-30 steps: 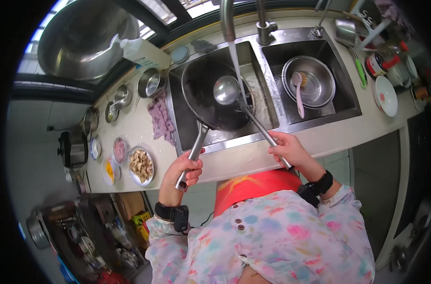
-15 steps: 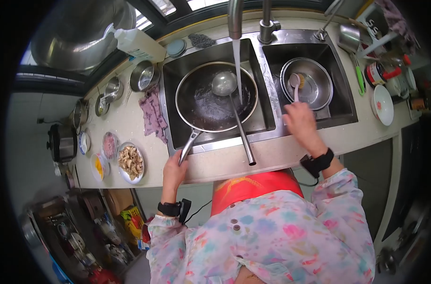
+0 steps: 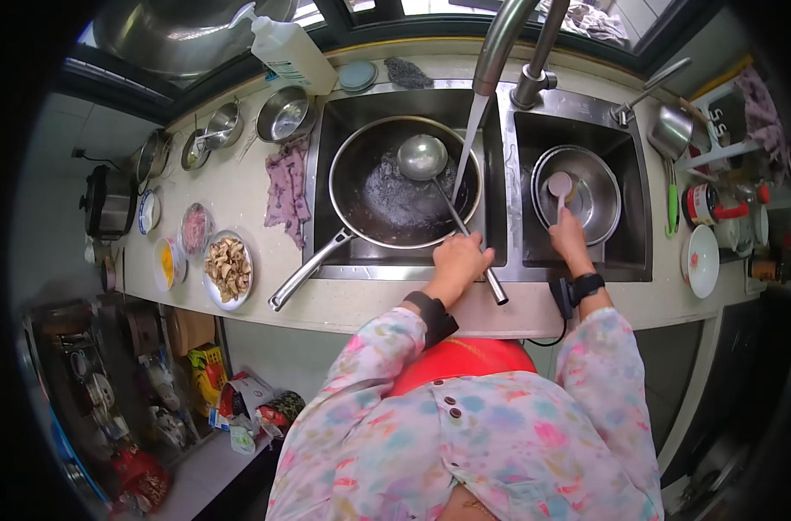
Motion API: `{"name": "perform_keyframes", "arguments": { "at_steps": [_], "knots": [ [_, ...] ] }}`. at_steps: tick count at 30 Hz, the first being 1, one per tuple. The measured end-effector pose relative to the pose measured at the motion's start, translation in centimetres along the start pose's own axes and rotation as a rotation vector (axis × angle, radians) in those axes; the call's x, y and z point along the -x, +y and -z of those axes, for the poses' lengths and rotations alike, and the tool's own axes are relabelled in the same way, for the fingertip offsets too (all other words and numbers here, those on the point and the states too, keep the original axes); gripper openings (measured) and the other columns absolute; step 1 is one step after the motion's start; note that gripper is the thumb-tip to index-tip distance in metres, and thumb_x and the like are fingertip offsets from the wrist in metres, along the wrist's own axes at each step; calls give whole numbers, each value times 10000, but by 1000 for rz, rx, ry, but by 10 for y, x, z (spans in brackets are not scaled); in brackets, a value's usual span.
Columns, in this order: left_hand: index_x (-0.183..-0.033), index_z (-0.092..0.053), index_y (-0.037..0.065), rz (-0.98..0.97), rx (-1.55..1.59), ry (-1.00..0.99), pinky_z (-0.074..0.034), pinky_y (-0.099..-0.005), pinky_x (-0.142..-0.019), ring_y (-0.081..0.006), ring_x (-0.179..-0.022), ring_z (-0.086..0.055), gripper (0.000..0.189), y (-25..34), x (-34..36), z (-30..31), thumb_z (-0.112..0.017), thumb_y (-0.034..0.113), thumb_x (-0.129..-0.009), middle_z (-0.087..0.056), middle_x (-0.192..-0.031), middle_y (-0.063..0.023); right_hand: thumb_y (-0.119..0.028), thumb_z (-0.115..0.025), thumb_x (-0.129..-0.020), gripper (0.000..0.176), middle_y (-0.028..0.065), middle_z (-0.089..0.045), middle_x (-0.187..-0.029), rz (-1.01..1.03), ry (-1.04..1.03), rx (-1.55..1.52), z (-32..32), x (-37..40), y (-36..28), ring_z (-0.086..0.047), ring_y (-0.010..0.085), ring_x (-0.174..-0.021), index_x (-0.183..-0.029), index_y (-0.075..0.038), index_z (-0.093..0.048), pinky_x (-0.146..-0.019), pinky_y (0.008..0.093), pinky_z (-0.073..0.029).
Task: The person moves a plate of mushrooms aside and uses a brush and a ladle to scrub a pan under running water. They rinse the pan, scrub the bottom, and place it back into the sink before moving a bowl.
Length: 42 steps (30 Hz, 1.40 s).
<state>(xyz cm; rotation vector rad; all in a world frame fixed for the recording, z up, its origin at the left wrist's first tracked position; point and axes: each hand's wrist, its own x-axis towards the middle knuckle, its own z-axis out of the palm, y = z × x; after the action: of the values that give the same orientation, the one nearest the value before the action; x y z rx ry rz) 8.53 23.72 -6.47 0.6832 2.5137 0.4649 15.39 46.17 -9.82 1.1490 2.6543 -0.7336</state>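
Standing far off to my left, the cooker point(image 3: 109, 202) is beyond reach of either hand; nearer come the yellow food point(image 3: 167, 262), the meat point(image 3: 196, 227) and the mushrooms point(image 3: 228, 267) in their dishes, then the cloth point(image 3: 287, 195) just beside the left sink point(image 3: 369, 273). In that sink sits the wok point(image 3: 362, 187), its handle pointing left and toward me, out over the counter point(image 3: 326, 313), with neither of my hands on it.

The ladle point(image 3: 422, 158) rests its head in the wok; its shaft slants across the rim, down and rightward to me. My left hand point(image 3: 462, 262) lies over that shaft near its lower end, fingers wrapped round it. Water point(image 3: 471, 135) falls from the tap point(image 3: 502, 43) into the wok's right side.

Right of the divider, my right hand point(image 3: 568, 236) has its fingers clamped on the handle of the brush point(image 3: 560, 185). The brush's long axis runs nearly straight away from me, head beyond my fingers, over the basin point(image 3: 617, 208) in the right sink point(image 3: 534, 139); I cannot tell whether its bristles touch metal. From the brush, the wok lies leftward across the divider, my left hand being the nearer to it. Farthest right, the bowl point(image 3: 701, 260) stands on the counter.
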Motion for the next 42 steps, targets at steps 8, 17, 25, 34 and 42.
{"name": "perform_keyframes", "arguments": {
  "at_steps": [8,17,25,34,42],
  "knots": [
    [-1244,-338,5,338,1375,-68,-413,-274,-404,-157,-462,-513,577,-59,63,63,-584,46,-724,-522,-646,-68,-135,-508,-759,446,221,-587,-1057,284,305,-287,65,63,5,-570,369,-972,-1186,-4,-505,-827,416,-447],
    [-1231,-352,31,600,1679,-192,-360,-215,-375,-114,-523,-485,525,-110,109,116,-523,-18,-737,-531,-817,-104,-113,-547,-768,375,147,-585,-883,611,18,-50,17,122,-110,-598,350,-786,-1141,-79,-523,-671,433,-486],
    [-1245,-328,11,601,1598,-194,-347,-245,-352,-134,-469,-479,572,-139,118,135,-519,-63,-710,-522,-756,-117,-105,-466,-845,292,132,-577,-813,713,27,357,-79,62,-189,-623,329,-671,-1134,-106,-509,-578,443,-500],
    [-1231,-340,-37,489,1488,-290,-383,-276,-397,-132,-478,-497,565,-159,108,139,-516,-45,-695,-502,-688,-75,-127,-499,-812,262,201,-638,-788,556,-127,143,-86,66,-198,-634,361,-793,-1061,-79,-561,-673,481,-503],
    [-1191,-519,91,-162,175,309,-449,-352,-711,-285,-848,-552,564,-208,117,132,-553,29,-632,-573,-992,-119,-112,-465,-824,246,191,-637,-802,560,-182,640,-54,74,-185,-648,318,-748,-1038,-72,-581,-625,428,-522]
  ]
}}
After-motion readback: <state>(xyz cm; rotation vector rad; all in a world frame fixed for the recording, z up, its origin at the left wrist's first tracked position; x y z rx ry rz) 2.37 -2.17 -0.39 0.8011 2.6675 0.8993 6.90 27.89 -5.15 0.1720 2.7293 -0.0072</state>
